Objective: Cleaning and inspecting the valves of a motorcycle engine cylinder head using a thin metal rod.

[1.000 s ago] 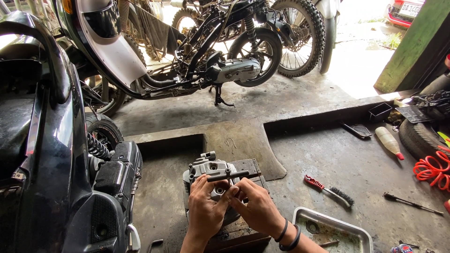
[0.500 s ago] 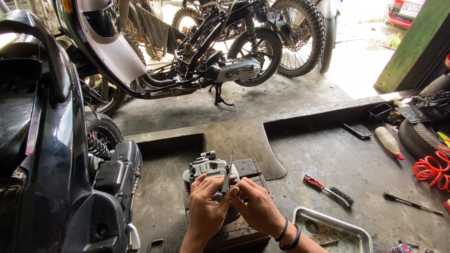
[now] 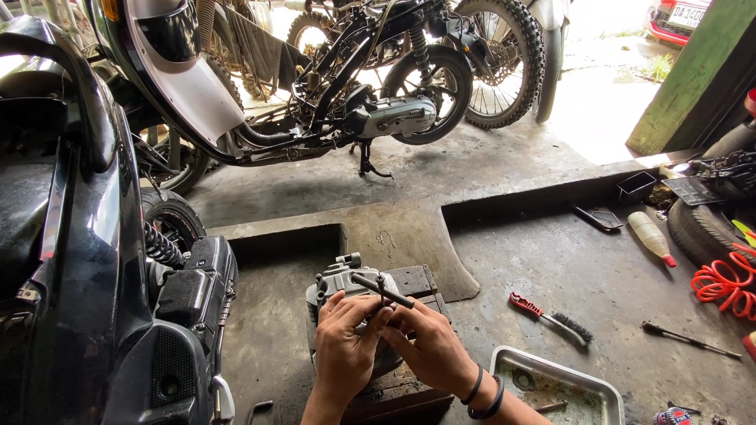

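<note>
While hands point(image 3: 386, 346) work, tray point(image 3: 606, 387) holds perhaps grime.

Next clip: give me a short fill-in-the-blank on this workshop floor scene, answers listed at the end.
1. Both hands, left hand and right hand, hold a dark metal rod over the grey engine part, which sits on a ____ block.
2. The wire brush has a ____ handle.
3. The coiled hose at the right edge is ____.
4. The metal tray lies to the person's ____.

Answers: wooden; red; orange; right
</note>
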